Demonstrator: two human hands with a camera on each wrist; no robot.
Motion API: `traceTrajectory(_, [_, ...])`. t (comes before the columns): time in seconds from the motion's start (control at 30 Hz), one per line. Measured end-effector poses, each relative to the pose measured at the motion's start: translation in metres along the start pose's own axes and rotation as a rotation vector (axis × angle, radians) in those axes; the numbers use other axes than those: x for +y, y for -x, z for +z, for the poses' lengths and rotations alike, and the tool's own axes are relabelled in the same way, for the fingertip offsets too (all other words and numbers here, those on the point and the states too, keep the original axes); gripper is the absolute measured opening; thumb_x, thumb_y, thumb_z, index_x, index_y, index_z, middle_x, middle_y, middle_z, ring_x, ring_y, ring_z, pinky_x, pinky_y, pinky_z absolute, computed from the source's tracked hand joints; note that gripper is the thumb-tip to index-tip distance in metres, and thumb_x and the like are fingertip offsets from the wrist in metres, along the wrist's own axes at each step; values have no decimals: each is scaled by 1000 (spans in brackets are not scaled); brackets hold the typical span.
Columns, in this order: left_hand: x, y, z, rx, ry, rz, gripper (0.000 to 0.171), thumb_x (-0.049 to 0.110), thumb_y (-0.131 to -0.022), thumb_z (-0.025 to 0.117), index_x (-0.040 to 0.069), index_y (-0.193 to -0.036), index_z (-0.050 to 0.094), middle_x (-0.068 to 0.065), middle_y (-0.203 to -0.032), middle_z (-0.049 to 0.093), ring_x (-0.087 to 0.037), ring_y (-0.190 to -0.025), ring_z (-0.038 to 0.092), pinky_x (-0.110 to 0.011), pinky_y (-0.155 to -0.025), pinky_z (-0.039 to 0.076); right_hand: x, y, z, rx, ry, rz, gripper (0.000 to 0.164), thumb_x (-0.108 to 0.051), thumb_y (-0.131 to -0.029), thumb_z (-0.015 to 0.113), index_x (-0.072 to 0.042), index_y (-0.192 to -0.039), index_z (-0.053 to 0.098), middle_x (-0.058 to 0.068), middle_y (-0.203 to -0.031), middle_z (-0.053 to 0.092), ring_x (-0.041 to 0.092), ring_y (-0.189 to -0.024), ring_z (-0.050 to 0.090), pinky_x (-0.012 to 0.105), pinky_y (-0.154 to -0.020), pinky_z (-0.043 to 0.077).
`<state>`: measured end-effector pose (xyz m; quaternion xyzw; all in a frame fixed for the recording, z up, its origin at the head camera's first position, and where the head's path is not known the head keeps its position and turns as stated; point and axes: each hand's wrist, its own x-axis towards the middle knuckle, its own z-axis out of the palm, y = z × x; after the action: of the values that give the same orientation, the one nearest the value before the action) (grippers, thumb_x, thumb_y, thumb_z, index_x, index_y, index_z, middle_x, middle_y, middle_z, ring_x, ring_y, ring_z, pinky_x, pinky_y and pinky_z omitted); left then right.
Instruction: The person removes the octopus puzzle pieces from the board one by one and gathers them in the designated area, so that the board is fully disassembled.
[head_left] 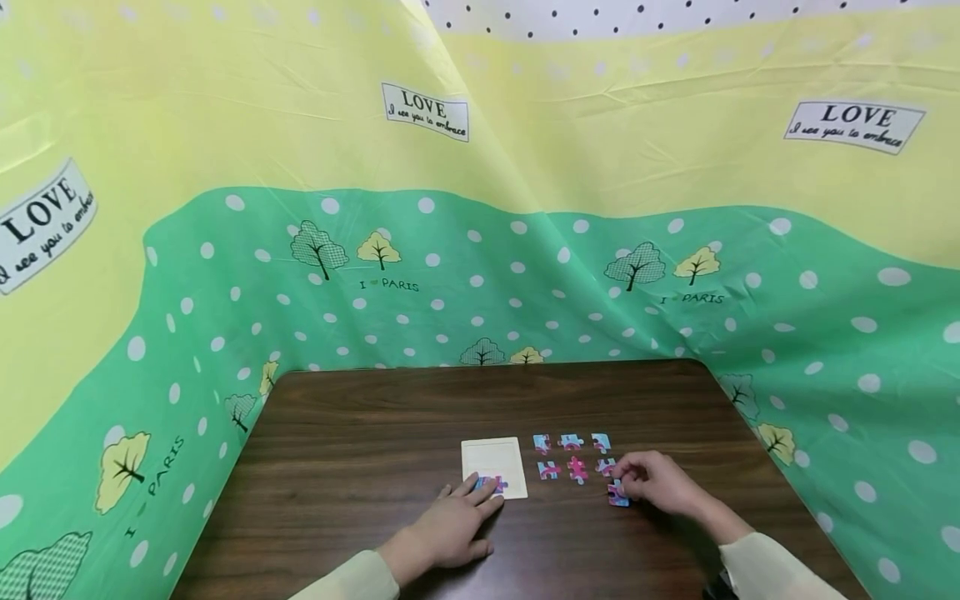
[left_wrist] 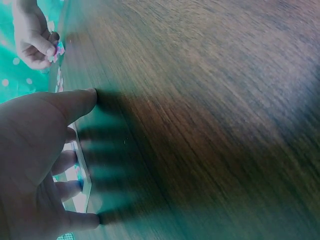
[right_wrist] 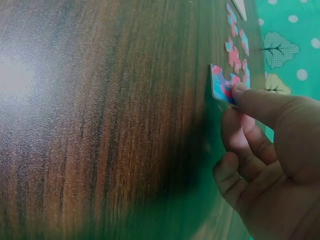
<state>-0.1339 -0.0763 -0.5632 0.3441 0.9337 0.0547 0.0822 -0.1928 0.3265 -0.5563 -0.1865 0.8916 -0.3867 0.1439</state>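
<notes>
My right hand (head_left: pixel 660 485) pinches a blue and pink jigsaw puzzle piece (right_wrist: pixel 222 86) by its edge; the thumb lies on it, the other fingers are curled. In the left wrist view the same puzzle piece (left_wrist: pixel 59 50) shows at the right hand's fingertips. With fingers spread, my left hand (head_left: pixel 453 527) rests at the lower left of a cream puzzle tray (head_left: pixel 491 454). Pink and blue puzzle pieces (head_left: pixel 495 482) lie along the tray's lower edge, partly covered by the left fingertips. Several loose pieces lie in rows right of the tray, among them a pink one (head_left: pixel 577 470).
All of this is on a dark brown wooden table (head_left: pixel 360 433). A green and yellow printed cloth (head_left: pixel 525 250) hangs around its back and sides. Close to the right hand lies a loose blue and pink piece (head_left: pixel 605 467).
</notes>
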Motion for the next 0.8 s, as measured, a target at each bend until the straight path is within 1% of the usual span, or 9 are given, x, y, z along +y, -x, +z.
traceTrajectory(0.23, [0, 2, -2, -2, -3, -2, 74, 52, -92, 69, 25, -156, 46, 3, -167, 33, -34, -152, 35, -65, -106, 46, 1, -3, 6, 37, 122, -23, 8, -7, -89, 75, -10, -96, 75, -6, -86, 69, 2, -77, 60, 22, -65, 50])
traceTrajectory(0.33, [0, 2, -3, -1, -2, -3, 74, 52, -92, 69, 25, -156, 45, 3, -167, 33, -34, -152, 35, -65, -106, 46, 0, -3, 7, 45, 139, -17, 8, -10, -88, 78, -11, -96, 75, -6, -86, 69, 3, -78, 60, 22, -66, 50])
traceTrajectory(0.57, [-1, 2, -3, 12, -9, 7, 73, 52, -92, 68, 24, -156, 47, 3, -166, 35, -34, -151, 36, -64, -105, 47, 2, -3, 9, 71, 192, -44, 9, -10, -85, 81, -11, -93, 76, -5, -86, 69, 2, -78, 59, 23, -67, 50])
traceTrajectory(0.8, [-3, 3, -1, 19, -43, 31, 72, 54, -94, 65, 26, -157, 45, 3, -167, 34, -33, -151, 36, -61, -108, 46, 1, -3, 9, 64, 187, -25, 9, -9, -86, 80, -11, -94, 76, -5, -85, 68, 2, -78, 59, 22, -66, 49])
